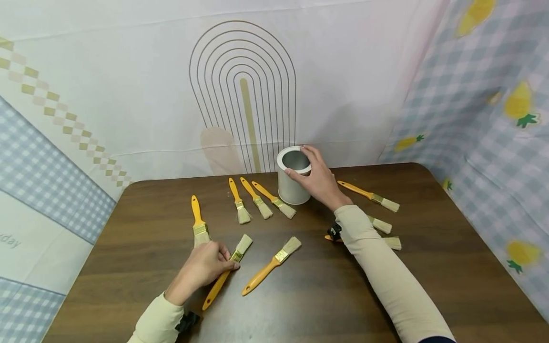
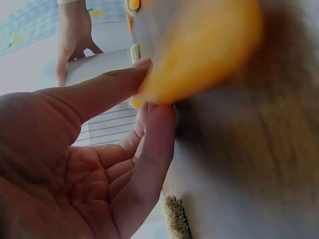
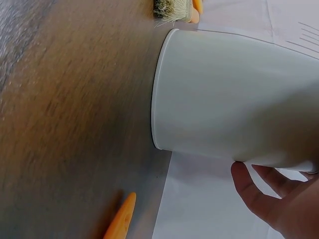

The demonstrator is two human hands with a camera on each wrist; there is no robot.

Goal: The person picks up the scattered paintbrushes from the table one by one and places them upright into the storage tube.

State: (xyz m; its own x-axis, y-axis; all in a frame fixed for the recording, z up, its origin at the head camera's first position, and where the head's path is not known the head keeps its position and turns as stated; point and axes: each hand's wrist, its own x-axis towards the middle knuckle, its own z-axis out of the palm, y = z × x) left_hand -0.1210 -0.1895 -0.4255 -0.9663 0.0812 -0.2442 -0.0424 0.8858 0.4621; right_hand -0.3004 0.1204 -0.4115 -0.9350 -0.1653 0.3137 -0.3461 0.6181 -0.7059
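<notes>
My left hand pinches a paintbrush between thumb and fingertips, just below its metal ferrule. That brush slants with its pale bristles pointing up and away; in the left wrist view its orange handle is a close blur. My right hand grips the upper part of a light grey can, thumb at the near side of the rim and fingers at the far right side. The can stands upright near the table's back edge, its mouth facing up. In the right wrist view fingertips touch the can's wall.
Three paintbrushes lie left of the can. Another brush lies behind my left hand, partly hidden, and one to its right. More brushes lie beyond and under my right forearm. A white cloth hangs behind the table.
</notes>
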